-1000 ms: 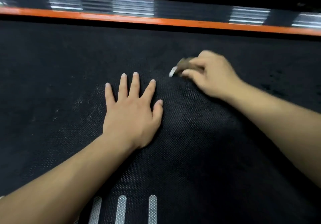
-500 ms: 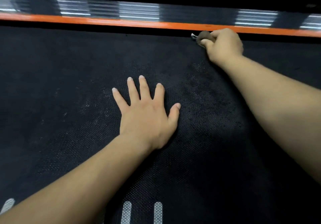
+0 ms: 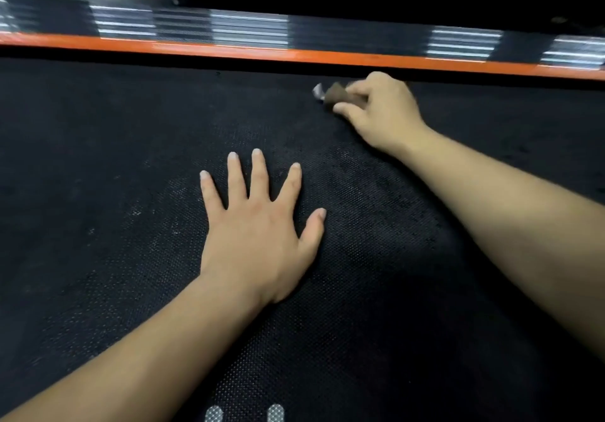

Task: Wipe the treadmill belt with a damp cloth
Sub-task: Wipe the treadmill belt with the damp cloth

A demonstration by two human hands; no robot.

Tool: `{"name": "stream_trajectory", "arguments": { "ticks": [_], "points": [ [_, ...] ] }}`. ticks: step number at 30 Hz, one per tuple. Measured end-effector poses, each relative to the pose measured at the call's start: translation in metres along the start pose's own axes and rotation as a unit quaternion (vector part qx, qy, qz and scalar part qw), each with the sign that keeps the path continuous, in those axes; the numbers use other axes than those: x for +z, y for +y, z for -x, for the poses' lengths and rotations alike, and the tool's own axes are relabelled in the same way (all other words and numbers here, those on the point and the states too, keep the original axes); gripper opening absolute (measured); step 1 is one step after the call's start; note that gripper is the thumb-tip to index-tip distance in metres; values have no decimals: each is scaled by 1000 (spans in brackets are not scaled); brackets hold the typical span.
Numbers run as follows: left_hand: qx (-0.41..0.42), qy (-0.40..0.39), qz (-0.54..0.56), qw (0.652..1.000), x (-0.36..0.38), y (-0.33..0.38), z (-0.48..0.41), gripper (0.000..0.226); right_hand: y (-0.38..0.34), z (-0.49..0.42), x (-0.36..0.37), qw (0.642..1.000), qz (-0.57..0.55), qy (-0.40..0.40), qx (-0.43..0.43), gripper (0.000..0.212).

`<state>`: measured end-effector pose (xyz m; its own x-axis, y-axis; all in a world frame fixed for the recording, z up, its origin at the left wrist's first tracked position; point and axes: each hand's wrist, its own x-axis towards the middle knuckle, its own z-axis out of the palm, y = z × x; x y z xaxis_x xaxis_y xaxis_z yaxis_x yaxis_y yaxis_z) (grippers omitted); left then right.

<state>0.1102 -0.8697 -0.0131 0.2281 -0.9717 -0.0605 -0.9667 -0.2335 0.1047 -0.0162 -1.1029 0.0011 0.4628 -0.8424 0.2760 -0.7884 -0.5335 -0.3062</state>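
The black textured treadmill belt (image 3: 114,159) fills most of the view. My left hand (image 3: 258,225) lies flat on it near the middle, fingers spread and straight. My right hand (image 3: 383,110) is farther away, close to the belt's far edge, and grips a small bunched brown cloth (image 3: 337,94) with a pale corner sticking out to the left. The cloth is pressed on the belt; most of it is hidden under my fingers.
An orange strip (image 3: 229,51) runs along the belt's far edge, with a black ribbed side rail (image 3: 248,28) behind it. White oval marks (image 3: 275,413) are printed on the belt at the bottom. Pale specks (image 3: 134,212) dot the belt left of my left hand.
My right hand with the cloth went from mid-belt up to the orange strip, then came back a little toward me. My left hand stays flat on the belt.
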Motion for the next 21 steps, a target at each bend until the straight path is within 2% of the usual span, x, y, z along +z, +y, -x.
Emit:
{"name": "stream_trajectory", "arguments": {
  "ticks": [1, 2, 5, 6, 8, 10, 12, 15, 16, 19, 21],
  "points": [
    [19, 7, 1, 1000, 0, -1, 0, 77, 7, 1, -6, 999, 10, -19, -24, 32],
    [41, 11, 2, 999, 1, -1, 2, 76, 19, -4, -13, 999, 28, -18, -10, 33],
    [69, 11, 4, 998, 2, -1, 1, 77, 51, -19, -31, 990, 27, 35, 137, 34],
    [69, 7, 2, 998, 2, -1, 1, 78, 54, -18, -27, 988, 29, 50, 145, 33],
    [68, 0, -6, 998, 2, 0, 0, 79, 48, -6, -20, 995, 9, 43, 95, 29],
    [64, -5, -8, 998, 1, 1, 0, 79, 39, 17, -22, 1000, -23, -6, 14, 29],
    [61, -12, -10, 998, 0, 1, 0, 79, 48, 23, -30, 1000, 0, -16, 0, 33],
    [57, -37, -12, 998, -3, 4, -2, 79, 66, 5, -42, 990, 29, 48, 127, 36],
    [53, -48, -8, 997, -4, 6, -4, 78, 66, 5, -41, 987, 27, 62, 146, 35],
    [42, -50, 6, 998, 0, 12, -4, 74, 48, 35, -35, 998, 16, 36, 51, 31],
    [37, -24, 1, 999, 3, 13, -1, 76, 37, 70, -36, 999, -13, -20, -38, 30]
  ]
}}
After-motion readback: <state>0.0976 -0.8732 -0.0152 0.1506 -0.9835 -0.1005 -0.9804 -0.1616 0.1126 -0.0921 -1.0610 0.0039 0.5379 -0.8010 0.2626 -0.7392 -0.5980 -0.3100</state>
